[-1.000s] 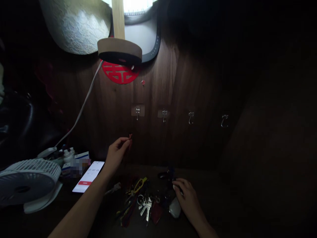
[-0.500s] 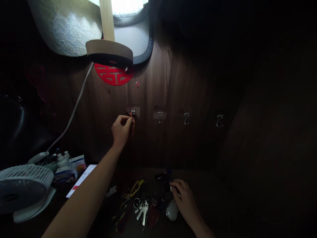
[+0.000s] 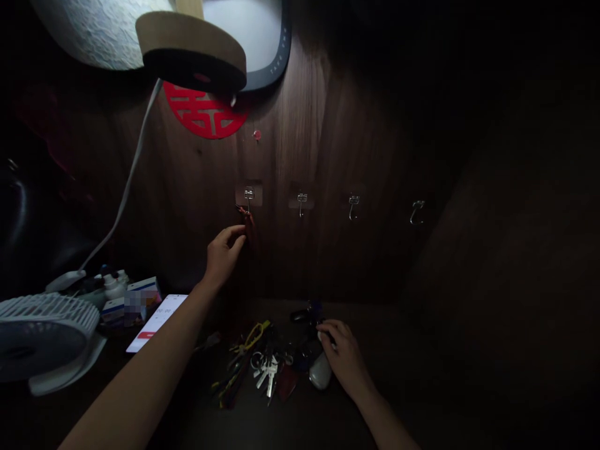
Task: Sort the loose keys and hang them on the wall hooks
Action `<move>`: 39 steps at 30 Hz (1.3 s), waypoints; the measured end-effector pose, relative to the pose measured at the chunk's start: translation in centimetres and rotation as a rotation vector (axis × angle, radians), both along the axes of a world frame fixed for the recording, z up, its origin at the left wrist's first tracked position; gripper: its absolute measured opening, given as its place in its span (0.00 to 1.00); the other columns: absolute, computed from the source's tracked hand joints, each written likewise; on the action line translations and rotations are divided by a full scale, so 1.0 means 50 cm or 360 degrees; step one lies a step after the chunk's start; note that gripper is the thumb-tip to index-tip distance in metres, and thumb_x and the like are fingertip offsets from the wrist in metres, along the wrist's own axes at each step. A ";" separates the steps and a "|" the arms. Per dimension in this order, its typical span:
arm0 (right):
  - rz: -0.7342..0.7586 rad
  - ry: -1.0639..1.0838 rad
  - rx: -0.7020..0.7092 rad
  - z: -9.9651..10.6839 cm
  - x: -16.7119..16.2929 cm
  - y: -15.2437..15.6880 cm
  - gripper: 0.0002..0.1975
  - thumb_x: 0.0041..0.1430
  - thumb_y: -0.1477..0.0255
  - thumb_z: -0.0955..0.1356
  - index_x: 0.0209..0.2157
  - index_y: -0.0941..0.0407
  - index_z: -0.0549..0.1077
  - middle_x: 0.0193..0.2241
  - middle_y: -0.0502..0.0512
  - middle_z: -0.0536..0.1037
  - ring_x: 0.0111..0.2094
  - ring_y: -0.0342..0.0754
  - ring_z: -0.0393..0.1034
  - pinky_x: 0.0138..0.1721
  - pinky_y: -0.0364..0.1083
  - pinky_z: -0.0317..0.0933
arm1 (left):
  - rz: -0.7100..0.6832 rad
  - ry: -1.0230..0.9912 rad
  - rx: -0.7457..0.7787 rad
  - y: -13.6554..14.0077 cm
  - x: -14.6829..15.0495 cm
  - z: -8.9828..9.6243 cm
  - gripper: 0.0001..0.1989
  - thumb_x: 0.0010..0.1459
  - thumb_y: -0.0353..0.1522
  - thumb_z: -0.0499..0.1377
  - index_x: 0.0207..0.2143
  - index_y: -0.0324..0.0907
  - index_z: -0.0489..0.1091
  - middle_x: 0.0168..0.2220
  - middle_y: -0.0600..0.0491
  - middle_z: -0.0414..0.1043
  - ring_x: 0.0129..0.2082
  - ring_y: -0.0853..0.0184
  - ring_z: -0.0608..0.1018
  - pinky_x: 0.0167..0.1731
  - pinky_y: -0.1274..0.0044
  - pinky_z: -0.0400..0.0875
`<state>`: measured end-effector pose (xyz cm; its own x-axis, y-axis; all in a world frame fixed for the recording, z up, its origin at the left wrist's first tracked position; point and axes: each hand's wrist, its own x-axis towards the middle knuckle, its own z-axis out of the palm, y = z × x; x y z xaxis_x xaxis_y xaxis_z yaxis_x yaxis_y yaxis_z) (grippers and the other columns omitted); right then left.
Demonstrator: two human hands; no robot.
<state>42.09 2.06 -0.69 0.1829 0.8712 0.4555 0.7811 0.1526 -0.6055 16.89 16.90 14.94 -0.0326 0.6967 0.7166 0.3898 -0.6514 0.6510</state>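
Dangling from the leftmost metal hook (image 3: 249, 195) is a small reddish-brown strap-like item (image 3: 250, 226); dim light hides its exact kind. My left hand (image 3: 223, 253) is just left of it, thumb and forefinger apart, fingertips close to or lightly against it. Down on the dark surface, my right hand (image 3: 344, 356) is closed, its fingertips at a small white piece and dark items I cannot make out. Beside it lies a grey rounded fob or pouch (image 3: 320, 373). Silver keys (image 3: 267, 374) on a ring and a yellow cord loop (image 3: 255, 336) are further left.
More hooks line the wooden wall: one (image 3: 302, 199), another (image 3: 354, 201) and the rightmost (image 3: 417, 206). A lamp head (image 3: 192, 47) overhangs a red cut-out (image 3: 206, 119) and a cap (image 3: 262, 50). At left are a white fan (image 3: 51, 337), boxes (image 3: 134, 300) and a lit phone (image 3: 157, 323).
My left hand has come off the hook, slightly down and left of it, its pinch loosened; the reddish-brown item now hangs there. My right hand stays by the keys. The view has tilted down.
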 end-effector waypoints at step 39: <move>0.0146 -0.0103 0.0229 0.043 -0.035 -0.030 0.12 0.59 0.73 0.60 0.37 0.53 0.74 0.38 0.56 0.76 0.42 0.52 0.69 0.45 0.53 0.59 | -0.0460 -0.0748 -0.1216 -0.173 -0.092 -0.236 0.10 0.56 0.39 0.55 0.33 0.42 0.71 0.24 0.55 0.75 0.23 0.65 0.78 0.25 0.76 0.70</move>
<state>40.35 0.57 1.47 0.0721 0.8078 0.5850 0.7966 0.3063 -0.5212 12.30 8.25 3.12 0.0454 0.9988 0.0198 -0.1314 -0.0137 0.9912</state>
